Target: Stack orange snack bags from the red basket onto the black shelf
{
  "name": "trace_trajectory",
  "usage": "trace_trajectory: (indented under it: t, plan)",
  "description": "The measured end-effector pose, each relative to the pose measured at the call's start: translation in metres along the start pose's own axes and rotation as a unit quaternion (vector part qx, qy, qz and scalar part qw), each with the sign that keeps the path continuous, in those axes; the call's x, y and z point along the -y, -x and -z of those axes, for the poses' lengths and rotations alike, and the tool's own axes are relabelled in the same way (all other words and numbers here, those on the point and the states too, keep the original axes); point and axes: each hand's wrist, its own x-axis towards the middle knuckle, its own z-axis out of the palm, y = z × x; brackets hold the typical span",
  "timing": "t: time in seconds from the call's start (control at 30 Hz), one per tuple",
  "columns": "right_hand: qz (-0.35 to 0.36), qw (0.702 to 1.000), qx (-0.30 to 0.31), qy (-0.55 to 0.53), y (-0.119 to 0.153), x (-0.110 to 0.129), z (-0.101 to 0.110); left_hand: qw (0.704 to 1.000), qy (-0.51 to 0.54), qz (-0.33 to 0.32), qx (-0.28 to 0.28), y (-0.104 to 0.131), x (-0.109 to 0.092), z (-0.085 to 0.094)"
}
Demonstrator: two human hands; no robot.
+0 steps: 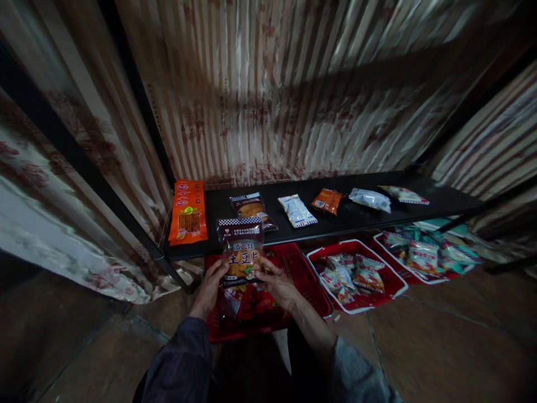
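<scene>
A dark brown bag of potato chips (pixel 240 246) with Chinese lettering is held upright between my two hands, in front of the black shelf's near edge. My left hand (pixel 213 282) grips its lower left side, and my right hand (pixel 279 282) grips the lower right side. Just behind it, a similar brown chip bag (pixel 251 210) lies on the shelf. To the left rests an orange snack packet (pixel 188 212). Below my hands is a red basket (pixel 312 296) with red packets inside, partly hidden by my hands and the bag.
Along the black shelf (pixel 218 193) lie a white packet (pixel 297 210), an orange-brown packet (pixel 327 200), a silvery packet (pixel 370 199) and another packet (pixel 405 194). Under it stand white-rimmed red baskets (pixel 394 291) of snack packets. Striped curtains (pixel 268 112) hang behind; dark posts (pixel 138 95) frame the shelf.
</scene>
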Motion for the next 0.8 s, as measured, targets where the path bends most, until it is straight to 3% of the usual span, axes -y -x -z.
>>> trace_trajectory:
  t: [0.27, 0.43, 0.63, 0.8]
  plan:
    - [-0.010, 1.000, -0.008, -0.019, 0.010, -0.009, 0.003, 0.996, -0.051, 0.011, 0.071, 0.008, -0.008, -0.008]
    - [-0.018, 0.999, -0.020, -0.032, 0.016, -0.009, 0.006, 0.993, -0.082, 0.021, 0.088, 0.013, -0.010, -0.009]
    - [-0.012, 0.999, -0.022, -0.030, 0.019, -0.008, 0.005, 0.989, -0.105, -0.015, 0.101, 0.014, -0.012, -0.007]
    - [-0.019, 1.000, -0.020, -0.013, 0.021, -0.018, 0.005, 0.990, -0.104, 0.005, 0.093, 0.016, -0.010, -0.001]
